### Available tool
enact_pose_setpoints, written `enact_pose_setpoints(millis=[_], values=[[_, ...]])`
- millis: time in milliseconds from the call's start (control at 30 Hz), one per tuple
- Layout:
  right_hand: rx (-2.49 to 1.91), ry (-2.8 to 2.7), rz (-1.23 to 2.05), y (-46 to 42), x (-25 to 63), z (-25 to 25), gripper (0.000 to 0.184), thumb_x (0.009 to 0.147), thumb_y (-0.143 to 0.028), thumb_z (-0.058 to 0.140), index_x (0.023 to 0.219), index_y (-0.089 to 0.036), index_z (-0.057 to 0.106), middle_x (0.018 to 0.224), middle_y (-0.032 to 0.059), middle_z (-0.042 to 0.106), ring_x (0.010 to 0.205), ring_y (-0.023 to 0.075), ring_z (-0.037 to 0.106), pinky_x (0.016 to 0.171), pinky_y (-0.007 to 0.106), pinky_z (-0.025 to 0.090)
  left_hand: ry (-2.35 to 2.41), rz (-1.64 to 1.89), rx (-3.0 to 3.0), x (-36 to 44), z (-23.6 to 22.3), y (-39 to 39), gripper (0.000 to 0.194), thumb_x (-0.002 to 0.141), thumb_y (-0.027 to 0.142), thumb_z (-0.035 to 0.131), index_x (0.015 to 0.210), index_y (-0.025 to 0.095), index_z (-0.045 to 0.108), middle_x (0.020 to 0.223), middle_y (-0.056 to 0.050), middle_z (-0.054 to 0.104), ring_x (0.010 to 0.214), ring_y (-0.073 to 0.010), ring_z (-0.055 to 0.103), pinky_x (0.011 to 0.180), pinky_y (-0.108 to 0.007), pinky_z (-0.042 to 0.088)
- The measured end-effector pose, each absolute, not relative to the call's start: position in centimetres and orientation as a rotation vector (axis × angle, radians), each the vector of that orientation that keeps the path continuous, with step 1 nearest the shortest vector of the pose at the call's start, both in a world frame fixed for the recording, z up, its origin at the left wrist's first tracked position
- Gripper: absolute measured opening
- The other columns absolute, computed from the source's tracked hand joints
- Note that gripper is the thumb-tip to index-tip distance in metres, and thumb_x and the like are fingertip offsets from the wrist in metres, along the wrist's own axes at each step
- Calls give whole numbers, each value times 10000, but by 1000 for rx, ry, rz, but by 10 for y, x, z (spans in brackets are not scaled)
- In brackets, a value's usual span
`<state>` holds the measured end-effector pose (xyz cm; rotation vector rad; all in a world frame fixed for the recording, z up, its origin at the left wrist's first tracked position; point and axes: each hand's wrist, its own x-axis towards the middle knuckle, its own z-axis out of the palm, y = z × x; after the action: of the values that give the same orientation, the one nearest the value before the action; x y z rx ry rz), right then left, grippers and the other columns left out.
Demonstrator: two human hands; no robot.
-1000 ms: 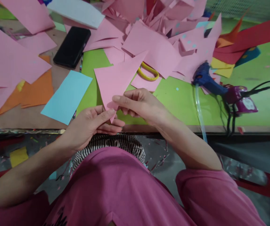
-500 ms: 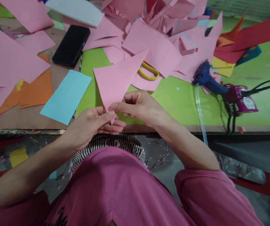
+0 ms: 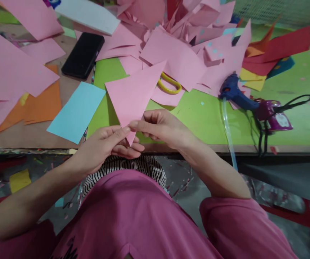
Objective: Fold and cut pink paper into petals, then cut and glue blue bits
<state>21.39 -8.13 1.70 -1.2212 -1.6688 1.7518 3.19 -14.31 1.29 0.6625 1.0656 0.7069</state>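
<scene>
A pink sheet of paper (image 3: 133, 95), shaped like a cone or triangle, points its narrow tip down toward me at the table's front edge. My left hand (image 3: 110, 142) pinches it near the tip between thumb and fingers, the other fingers lying beneath. From the right, my right hand (image 3: 161, 127) grips the paper's edge just above the tip, thumb meeting the left thumb. Behind the paper, the yellow handle (image 3: 169, 84) of what look like scissors pokes out from under pink sheets. A light blue paper rectangle (image 3: 76, 112) lies left of my hands.
A black phone (image 3: 83, 55) rests at the back left. Heaped pink papers (image 3: 172, 54) cover the back middle. On the right are a blue glue gun (image 3: 237, 92) with a clear glue stick (image 3: 228, 135) and a purple pouch-like item (image 3: 276, 115). Orange paper (image 3: 44, 104) lies left.
The pink paper stays pinched in both hands, its tip slightly lower and its top leaning a little closer. The whole view has shifted slightly.
</scene>
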Motion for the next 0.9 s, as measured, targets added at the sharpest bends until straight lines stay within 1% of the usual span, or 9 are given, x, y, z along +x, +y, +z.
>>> enact_pose_setpoints(millis=[67, 167, 300, 333, 433, 500, 567, 733, 900], values=[[-1220, -1574, 1822, -82, 214, 17, 428, 861, -543, 704, 672, -170, 615, 540, -72, 499, 436, 34, 359, 413, 224, 218, 1057, 703, 641, 33, 12, -146, 284, 930, 402, 666, 864, 138, 746, 805, -79, 810, 669, -169, 772, 694, -243, 637], [-1227, -1509, 1819, -84, 216, 17, 434, 832, -516, 750, 631, -172, 577, 532, -78, 497, 423, 23, 361, 394, 206, 226, 1035, 698, 619, 34, 12, -149, 304, 927, 413, 661, 869, 125, 738, 819, -97, 810, 689, -189, 778, 702, -259, 644], [-1194, -1492, 1853, -90, 218, 21, 392, 820, -466, 774, 641, -168, 594, 510, -91, 470, 415, 16, 341, 380, 188, 213, 1066, 738, 643, 34, 12, -149, 428, 905, 540, 657, 1021, 130, 703, 846, -106, 809, 666, -202, 772, 682, -290, 650], [-1199, -1487, 1872, -91, 219, 22, 383, 819, -467, 776, 654, -168, 602, 507, -94, 468, 409, 15, 336, 374, 186, 205, 1078, 759, 656, 34, 13, -148, 442, 901, 548, 659, 1045, 131, 690, 838, -103, 805, 654, -200, 766, 665, -288, 647], [-1233, -1456, 1888, -95, 220, 23, 404, 804, -502, 783, 661, -172, 598, 500, -94, 475, 387, 13, 327, 356, 186, 187, 1101, 805, 682, 35, 13, -145, 401, 892, 496, 685, 1045, 125, 675, 794, -83, 788, 619, -176, 741, 616, -258, 625], [-1241, -1432, 1862, -95, 220, 21, 458, 804, -550, 767, 627, -175, 574, 504, -82, 497, 384, 16, 348, 349, 188, 197, 1108, 804, 681, 36, 14, -144, 381, 888, 466, 698, 1044, 120, 681, 769, -71, 777, 596, -156, 721, 606, -238, 612], [-1250, -1423, 1842, -94, 220, 19, 497, 804, -587, 754, 598, -179, 557, 502, -73, 506, 383, 20, 364, 345, 192, 208, 1115, 792, 681, 37, 15, -144, 394, 885, 470, 702, 1062, 118, 689, 756, -67, 770, 591, -150, 715, 606, -231, 606], [-1283, -1465, 1826, -93, 223, 15, 432, 788, -531, 798, 639, -176, 603, 483, -90, 466, 385, 22, 332, 353, 199, 198, 1123, 772, 687, 38, 15, -143, 435, 869, 492, 717, 1104, 127, 691, 756, -66, 761, 648, -185, 745, 602, -246, 611], [-1293, -1471, 1801, -94, 224, 16, 435, 760, -516, 827, 616, -177, 596, 479, -91, 464, 378, 22, 334, 349, 198, 200, 1132, 768, 664, 39, 15, -143, 392, 894, 457, 695, 1119, 135, 691, 777, -63, 764, 636, -175, 740, 597, -247, 613]])
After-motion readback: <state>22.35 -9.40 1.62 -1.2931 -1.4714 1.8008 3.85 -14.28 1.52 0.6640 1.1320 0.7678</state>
